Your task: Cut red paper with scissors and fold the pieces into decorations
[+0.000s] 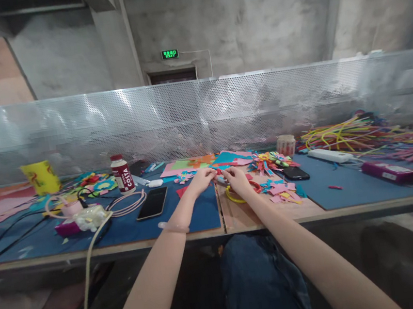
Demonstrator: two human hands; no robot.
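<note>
My left hand (203, 180) and my right hand (236, 178) are close together above the middle of the table, fingertips pinched. Between them shows a small red piece (218, 172), too small to name surely; it looks like paper. Below my right hand, partly hidden by it, lie a yellow ring (234, 198) and a red ring. Cut paper flowers in pink, blue and yellow (285, 192) are to the right of that hand. Left of my left hand is a pink and blue paper flower (183, 177). Coloured paper sheets (192, 164) lie behind both hands.
A dark phone (152, 203), a Costa bottle (122, 175) and a cable-wrapped power strip (84, 221) are on the left. To the right are another phone (294, 173), a jar (285, 145), colourful pipe-cleaner-like strands (345, 138) and a purple box (389, 172). A perforated metal screen (262, 109) stands behind.
</note>
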